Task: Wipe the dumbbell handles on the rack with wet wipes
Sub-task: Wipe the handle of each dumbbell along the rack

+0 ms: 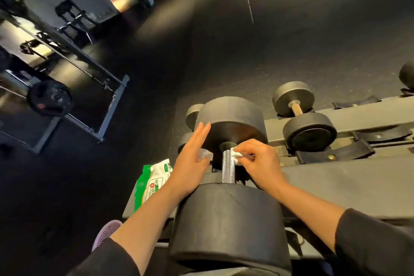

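Large black dumbbell [228, 219] lying on the rack [336, 177], one head near, the other far, with its knurled metal handle [228, 167] running between them. Right hand [257, 163] at the right side of the handle's far end, grip clenched on a crumpled white wet wipe [236, 155], fingertips pinching it against the metal. Left hand [192, 159] just left of the handle, fingers straight and pointing away toward the far head, grip released; a bit of white wipe [205, 154] showing at the thumb, cannot tell whether held or only touched. Green-and-white wet wipe pack [152, 182] lying on the rack's left end, partly under the left forearm. Smaller dumbbell [301, 116] resting on the rack to the right, well apart from the hands. Pink shoe [107, 232] on the dark floor [224, 51] at near left. Barbell frame with a weight plate [50, 97] far left
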A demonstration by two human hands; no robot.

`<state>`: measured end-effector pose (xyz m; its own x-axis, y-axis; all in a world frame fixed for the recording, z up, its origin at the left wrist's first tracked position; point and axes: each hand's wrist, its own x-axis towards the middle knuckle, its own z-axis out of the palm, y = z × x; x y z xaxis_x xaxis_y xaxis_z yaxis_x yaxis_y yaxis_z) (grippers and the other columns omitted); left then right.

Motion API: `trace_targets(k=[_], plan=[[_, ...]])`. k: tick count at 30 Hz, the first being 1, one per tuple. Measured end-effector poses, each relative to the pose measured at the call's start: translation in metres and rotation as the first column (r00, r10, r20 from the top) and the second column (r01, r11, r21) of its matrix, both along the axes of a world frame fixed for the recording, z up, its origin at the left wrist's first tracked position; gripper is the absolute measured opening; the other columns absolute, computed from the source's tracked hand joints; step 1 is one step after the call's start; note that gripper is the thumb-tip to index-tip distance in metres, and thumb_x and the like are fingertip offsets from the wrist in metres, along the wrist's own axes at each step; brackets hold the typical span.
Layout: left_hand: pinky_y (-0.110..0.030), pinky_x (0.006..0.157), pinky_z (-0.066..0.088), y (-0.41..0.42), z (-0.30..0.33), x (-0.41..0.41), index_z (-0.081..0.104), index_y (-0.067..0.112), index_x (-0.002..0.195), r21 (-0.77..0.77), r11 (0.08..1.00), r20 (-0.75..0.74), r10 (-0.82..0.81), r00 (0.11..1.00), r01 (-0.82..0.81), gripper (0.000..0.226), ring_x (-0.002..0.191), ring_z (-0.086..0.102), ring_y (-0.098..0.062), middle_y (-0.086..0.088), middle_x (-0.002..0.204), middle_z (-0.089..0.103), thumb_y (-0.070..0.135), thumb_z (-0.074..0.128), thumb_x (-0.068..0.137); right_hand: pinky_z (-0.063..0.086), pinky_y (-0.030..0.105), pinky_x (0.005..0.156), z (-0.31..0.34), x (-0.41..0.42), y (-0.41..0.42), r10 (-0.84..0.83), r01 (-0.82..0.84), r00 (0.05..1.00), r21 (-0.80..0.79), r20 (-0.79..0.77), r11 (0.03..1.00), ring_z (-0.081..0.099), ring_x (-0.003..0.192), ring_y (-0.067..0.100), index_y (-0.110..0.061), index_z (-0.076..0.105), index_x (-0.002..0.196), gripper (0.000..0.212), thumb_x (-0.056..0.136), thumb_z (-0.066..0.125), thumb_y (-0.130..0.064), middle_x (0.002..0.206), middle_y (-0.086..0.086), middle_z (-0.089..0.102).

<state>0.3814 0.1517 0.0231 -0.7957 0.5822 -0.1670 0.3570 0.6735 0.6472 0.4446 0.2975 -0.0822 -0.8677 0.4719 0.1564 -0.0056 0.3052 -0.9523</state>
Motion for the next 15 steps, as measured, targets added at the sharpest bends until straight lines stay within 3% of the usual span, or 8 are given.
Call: trace_targets(k=[7, 15], plan=[[-0.024, 0.108, 0.013, -0.001, -0.001, 0.000, 0.017, 0.058, 0.132, -0.044, 0.999, -0.027, 0.002, 1.000, -0.003, 0.072, 0.144, 0.008, -0.002, 0.029, 0.151, 0.007, 0.006, 0.050, 0.095, 0.047, 0.009, 0.067, -0.006, 0.011, -0.002, 0.102, -0.103, 0.995, -0.146, -0.011, 0.984, 0.064, 0.078, 0.005, -0.010, 0.076, 0.084, 0.017, 0.073, 0.076, 0.003, 0.082, -0.004, 0.067], [-0.045, 0.119, 0.013, -0.001, -0.003, -0.003, 0.021, 0.062, 0.128, -0.027, 1.000, -0.004, 0.005, 1.000, -0.005, 0.074, 0.144, 0.006, -0.004, 0.032, 0.147, 0.007, 0.004, 0.052, 0.094, 0.053, 0.019, 0.068, -0.002, 0.031, 0.008, 0.455, -0.429, 0.891, -0.332, 0.000, 0.840, 0.062, 0.070, 0.007, -0.003, 0.074, 0.074, 0.008, 0.070, 0.080, -0.003, 0.075, -0.002, 0.064]])
